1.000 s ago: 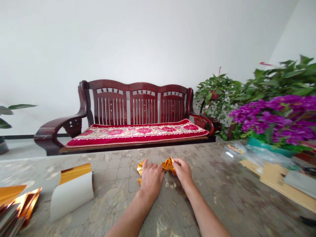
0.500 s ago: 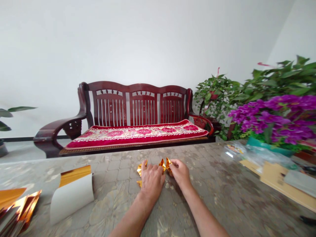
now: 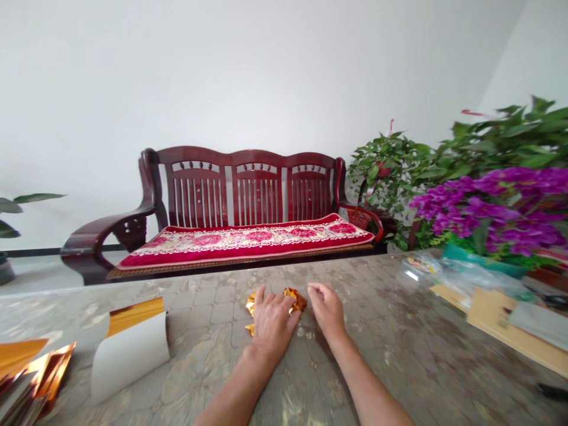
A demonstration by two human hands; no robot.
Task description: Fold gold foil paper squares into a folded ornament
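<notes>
From where I'm standing, the left hand (image 3: 273, 319) covers some crumpled gold foil (image 3: 298, 300) near the far edge of the surface (image 3: 199, 355), probably so it won't skitter; can't tell its grip. The right hand (image 3: 329, 310) is just beside, fingers bunched together, no foil visible.

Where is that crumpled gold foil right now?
In the head view, the crumpled gold foil lies on the table below centre, partly covered by the left hand, with the right hand just to its right.

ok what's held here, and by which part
The left hand covers the middle of the crumpled gold foil; whether it grips or only presses cannot be told. The right hand, apart from it, shows nothing held.
</notes>
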